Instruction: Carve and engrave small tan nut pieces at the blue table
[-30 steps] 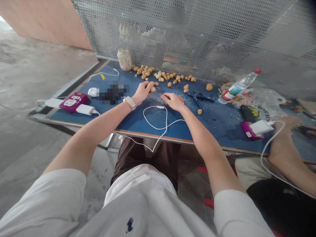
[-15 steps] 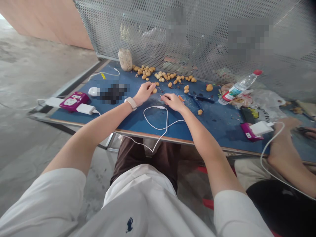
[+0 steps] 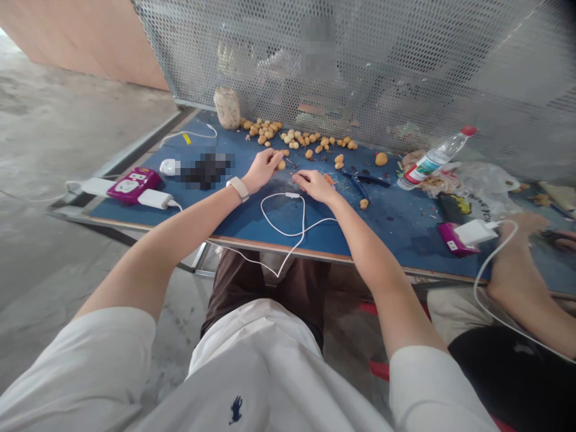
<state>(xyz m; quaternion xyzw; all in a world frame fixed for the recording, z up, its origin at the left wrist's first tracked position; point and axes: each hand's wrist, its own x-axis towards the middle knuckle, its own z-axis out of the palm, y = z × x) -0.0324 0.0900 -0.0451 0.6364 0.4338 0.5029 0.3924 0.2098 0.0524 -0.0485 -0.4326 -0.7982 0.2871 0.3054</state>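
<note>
Work is going on at a blue bench (image 3: 396,240), seen from the person's head-worn camera. The left hand (image 3: 264,169) is reaching forward with its fingers (image 3: 272,157) curled narrow, just beside a small tan fruit (image 3: 281,165); from here, I can't tell whether they are gripping anything. The right hand (image 3: 315,186) is bearing down near an orange scrap (image 3: 330,179), with its fingertips (image 3: 300,176) drawn close together, and whatever they may be pinching is hidden. A long scatter of small tan fruits (image 3: 306,143) is lying toward the far edge, running from a pale jar (image 3: 227,108) toward a dark hand tool (image 3: 364,180). A white cable (image 3: 288,231) is looping along the near side, a plastic bottle (image 3: 436,159) is lying far right, and a co-worker's arm (image 3: 517,270) is reaching in at right.
</note>
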